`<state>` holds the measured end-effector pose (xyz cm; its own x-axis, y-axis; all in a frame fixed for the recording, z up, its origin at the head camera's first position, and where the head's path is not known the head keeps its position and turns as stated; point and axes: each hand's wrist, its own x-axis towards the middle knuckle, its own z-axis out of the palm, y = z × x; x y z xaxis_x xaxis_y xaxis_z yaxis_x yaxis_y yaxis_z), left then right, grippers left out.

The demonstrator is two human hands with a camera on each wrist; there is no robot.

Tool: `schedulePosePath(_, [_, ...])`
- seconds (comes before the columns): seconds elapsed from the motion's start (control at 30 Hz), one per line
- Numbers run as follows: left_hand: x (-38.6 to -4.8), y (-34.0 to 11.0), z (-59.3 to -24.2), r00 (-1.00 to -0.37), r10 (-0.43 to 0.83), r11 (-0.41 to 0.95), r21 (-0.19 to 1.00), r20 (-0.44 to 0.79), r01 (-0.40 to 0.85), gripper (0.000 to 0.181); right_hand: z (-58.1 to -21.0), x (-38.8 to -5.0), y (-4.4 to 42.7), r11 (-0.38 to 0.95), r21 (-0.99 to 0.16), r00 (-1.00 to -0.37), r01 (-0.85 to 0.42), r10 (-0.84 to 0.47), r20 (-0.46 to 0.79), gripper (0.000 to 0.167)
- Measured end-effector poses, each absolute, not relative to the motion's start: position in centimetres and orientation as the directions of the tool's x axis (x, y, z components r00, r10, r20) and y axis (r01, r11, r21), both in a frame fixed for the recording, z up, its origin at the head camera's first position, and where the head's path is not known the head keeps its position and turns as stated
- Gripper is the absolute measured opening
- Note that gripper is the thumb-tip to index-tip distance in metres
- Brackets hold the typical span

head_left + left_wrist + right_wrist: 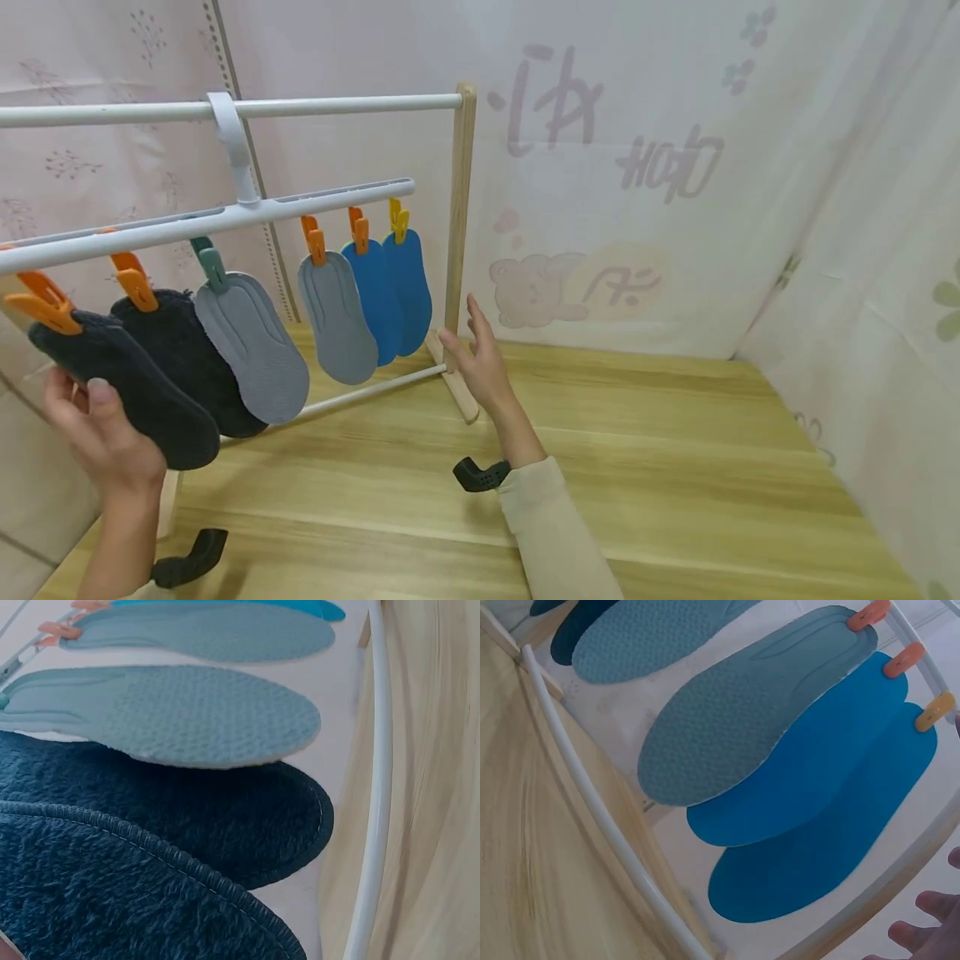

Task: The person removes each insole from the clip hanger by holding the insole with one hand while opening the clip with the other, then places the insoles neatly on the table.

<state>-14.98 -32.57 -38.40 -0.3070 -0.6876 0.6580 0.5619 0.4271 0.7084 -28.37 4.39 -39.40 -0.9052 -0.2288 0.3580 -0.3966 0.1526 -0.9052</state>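
In the head view, a white clip hanger (330, 200) hangs from a rack. Clothespins hold a row of insoles on it. My left hand (112, 442) is at the leftmost black fleecy insole (142, 400), thumb over its front and fingers at its far edge, gripping it. Behind it hang another black insole (187, 350), a grey insole (255, 350), a second grey insole (337, 321) and two blue insoles (802, 787). My right hand (483, 367), fingers extended, is beside the rack's right wooden post (461, 200), holding nothing.
The rack's upper white bar (352, 104) and lower white bar (375, 387) join the post, whose wooden foot (457, 392) stands on the wood-grain table (660, 475). Printed cloth (600, 208) hangs behind. An orange clothespin (45, 300) juts out above the left hand.
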Motion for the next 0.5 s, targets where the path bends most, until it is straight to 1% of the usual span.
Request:
schedulePosePath(0.13, [-15.4, -32.0, -38.4, -0.260, -0.722, 0.428, 0.710, 0.641, 0.560, 0.047, -39.5, -30.4, 4.2, 0.115, -0.913, -0.893, -0.392, -0.288, 0.347, 0.082])
schedulePosePath(0.37, [-16.1, -30.1, -38.6, -0.113, -0.756, 0.446, 0.633, 0.645, 0.633, 0.046, -39.3, -33.7, 4.1, 0.096, -0.920, -0.858, -0.381, -0.407, 0.313, 0.077])
schedulePosePath(0.43, [-16.2, -29.5, -38.8, -0.084, -0.766, 0.453, 0.628, 0.638, 0.632, 0.046, -39.2, -34.6, 4.2, 0.094, -0.920, -0.847, -0.381, -0.436, 0.306, 0.077])
schedulePosePath(0.5, [-16.2, -29.0, -39.0, -0.061, -0.775, 0.476, 0.645, 0.629, 0.598, 0.048, -39.0, -35.4, 4.2, 0.081, -0.919, -0.831, -0.386, -0.463, 0.308, 0.077])
